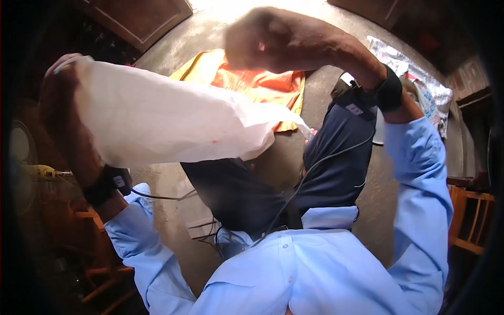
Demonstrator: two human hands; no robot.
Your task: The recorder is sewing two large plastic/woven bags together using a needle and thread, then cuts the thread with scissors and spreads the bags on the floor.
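A white sheet [173, 115] hangs in the air above the floor [323, 94], its long axis running left to right, dipping slightly; the broad end is at left, the narrow tip points toward the right trouser leg [336, 157]. The left hand [60, 79] is clamped on its upper left corner. The right hand [257, 42] is blurred; I cannot tell its grip. Near the floor's right edge, a patterned sack [430, 97] bears unreadable print.

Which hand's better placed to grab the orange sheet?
Right, probably: the blurred right hand appears nearer the orange sheet, whereas the left hand is off to the side, holding the white sheet.
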